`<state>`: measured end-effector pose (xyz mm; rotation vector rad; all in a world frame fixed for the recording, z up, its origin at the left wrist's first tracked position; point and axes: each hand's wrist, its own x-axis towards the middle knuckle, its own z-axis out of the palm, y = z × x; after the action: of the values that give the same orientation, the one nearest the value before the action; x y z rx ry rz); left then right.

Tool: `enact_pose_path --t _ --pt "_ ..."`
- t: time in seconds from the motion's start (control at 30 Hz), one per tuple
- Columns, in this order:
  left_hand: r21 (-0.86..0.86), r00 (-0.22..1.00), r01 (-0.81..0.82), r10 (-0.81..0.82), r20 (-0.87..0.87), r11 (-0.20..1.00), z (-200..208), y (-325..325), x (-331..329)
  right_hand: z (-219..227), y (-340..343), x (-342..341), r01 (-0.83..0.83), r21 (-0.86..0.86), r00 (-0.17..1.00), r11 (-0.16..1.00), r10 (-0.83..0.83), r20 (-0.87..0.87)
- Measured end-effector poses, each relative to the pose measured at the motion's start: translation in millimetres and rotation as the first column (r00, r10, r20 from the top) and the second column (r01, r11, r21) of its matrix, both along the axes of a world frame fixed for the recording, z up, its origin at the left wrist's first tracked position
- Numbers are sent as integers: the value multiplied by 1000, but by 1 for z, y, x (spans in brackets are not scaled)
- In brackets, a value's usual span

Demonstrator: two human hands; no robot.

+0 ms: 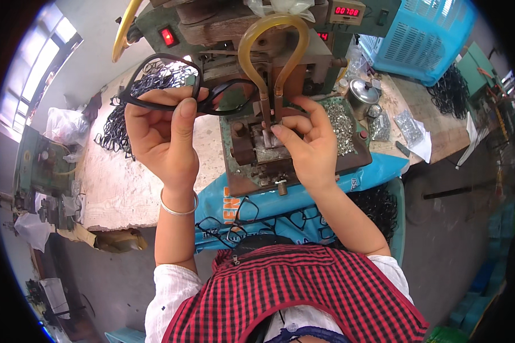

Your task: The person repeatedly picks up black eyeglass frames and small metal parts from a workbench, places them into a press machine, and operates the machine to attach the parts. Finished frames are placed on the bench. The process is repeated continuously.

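Note:
My left hand [169, 140] holds up a black plastic eyeglass frame [213, 104] by one rim, just left of the machine's head. My right hand [312, 143] is at the small metal fixture [272, 138], with thumb and index finger closed together under the two upright prongs. Whatever sits between those fingertips is too small to make out. A yellow hose [276, 22] loops above the prongs of the green bench machine [212, 37]. Right beside my right hand lies a heap of small shiny metal parts [342, 127] on the machine's base plate.
Many black frames [120, 128] are piled on the worktable [117, 191] at left. A metal canister [363, 94], a bag of small parts [406, 126] and a blue basket [418, 46] stand right. Blue plastic sheeting [360, 174] with frames on it lies across the table's front, by a bin of frames [381, 211].

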<state>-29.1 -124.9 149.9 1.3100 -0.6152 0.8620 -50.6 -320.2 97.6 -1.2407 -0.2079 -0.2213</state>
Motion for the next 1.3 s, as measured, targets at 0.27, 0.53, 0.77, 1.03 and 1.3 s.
enact_pose_path --t 0.27,0.53,0.77,1.03,1.3 --pt "-37 999 48 -48 -17 998 1 -2 -1 -6 4 -1 52 88 996 995 -45 -78" --pt "435 995 -33 -12 100 900 -31 -23 -53 -3 -35 7 267 -558 947 786 -106 304" --pt "71 989 120 -125 73 990 0 -2 -46 -5 -21 14 451 -528 858 720 -187 478" --pt "-51 986 63 -70 -150 997 6 9 -19 -3 -21 16 286 -487 922 825 -99 374" --pt "787 978 -100 -86 191 609 -19 -8 -55 -99 -133 20 579 -809 793 100 -297 531"
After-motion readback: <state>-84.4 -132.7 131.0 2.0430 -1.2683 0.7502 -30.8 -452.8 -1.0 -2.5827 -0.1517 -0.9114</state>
